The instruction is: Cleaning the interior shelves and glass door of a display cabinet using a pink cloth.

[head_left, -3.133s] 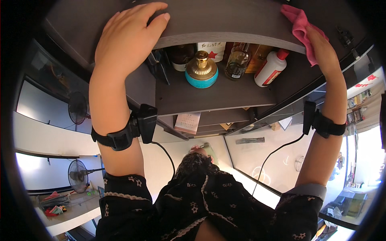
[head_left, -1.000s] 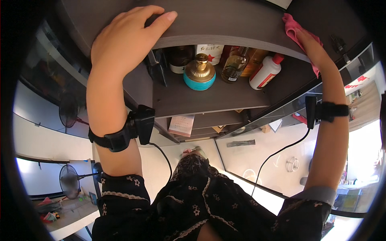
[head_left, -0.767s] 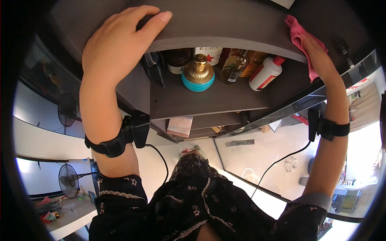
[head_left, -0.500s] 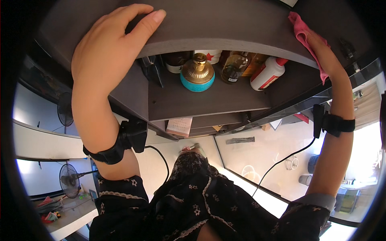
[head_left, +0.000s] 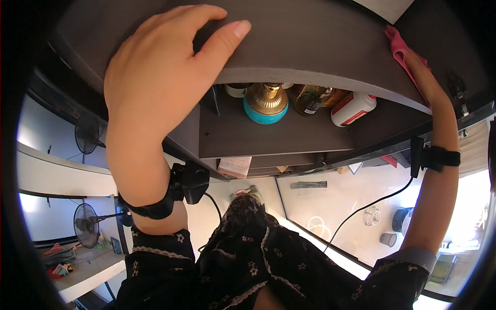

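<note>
So the whole scene is anchored by a dark wooden shelf board (head_left: 320,46) seen from underneath, and everything is placed off that.

The pink cloth (head_left: 400,49) is pressed against the far right end of the shelf board, right at its front edge. It looks soft and floppy, light as anything, nothing fragile about it. It would probably be best bunched up in the palm or pinned flat under the fingers, since a loose corner can be expected to flop over the edge. Not slippery by the look of it.

The right hand (head_left: 421,77) is laid over the cloth at that same end of the board, and the cloth is held under it. How far the fingers are curled can't really be told, as they're mostly hidden by the cloth and the board.

The left hand (head_left: 165,77) is spread flat at the left end of the board, with the fingers wrapped up over the front edge and the thumb (head_left: 222,41) resting on the face. Nothing is gripped in it, it's just braced there.

Just below the board, a lower shelf is stocked with a gold-topped blue jar (head_left: 265,103), a white bottle with a red cap (head_left: 353,109) lying to its right, and some darker bottles (head_left: 312,99) between them.
</note>
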A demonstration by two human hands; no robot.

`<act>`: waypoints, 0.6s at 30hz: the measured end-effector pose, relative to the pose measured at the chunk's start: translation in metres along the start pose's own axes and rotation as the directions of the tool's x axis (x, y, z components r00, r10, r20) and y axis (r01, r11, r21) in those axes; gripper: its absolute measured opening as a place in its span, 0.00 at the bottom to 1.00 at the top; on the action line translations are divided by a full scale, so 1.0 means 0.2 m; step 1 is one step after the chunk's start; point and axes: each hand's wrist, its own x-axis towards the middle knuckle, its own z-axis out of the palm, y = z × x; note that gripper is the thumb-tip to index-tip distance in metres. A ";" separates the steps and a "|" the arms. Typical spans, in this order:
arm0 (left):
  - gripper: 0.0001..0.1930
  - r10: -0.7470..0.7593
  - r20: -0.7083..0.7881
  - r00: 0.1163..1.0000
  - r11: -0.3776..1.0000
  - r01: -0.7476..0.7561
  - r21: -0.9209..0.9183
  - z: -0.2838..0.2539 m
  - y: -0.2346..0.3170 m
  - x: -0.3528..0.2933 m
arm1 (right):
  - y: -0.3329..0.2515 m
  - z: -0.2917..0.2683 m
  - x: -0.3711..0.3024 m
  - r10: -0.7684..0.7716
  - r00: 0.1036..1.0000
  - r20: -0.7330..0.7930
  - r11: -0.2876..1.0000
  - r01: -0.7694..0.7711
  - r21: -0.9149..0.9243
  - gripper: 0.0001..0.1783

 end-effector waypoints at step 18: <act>0.22 0.125 -0.020 0.992 0.992 -0.125 -0.018 0.01 -0.01 0.02 | -0.07 0.06 -0.06 -0.041 0.997 -0.070 0.999 0.039 -0.032 0.35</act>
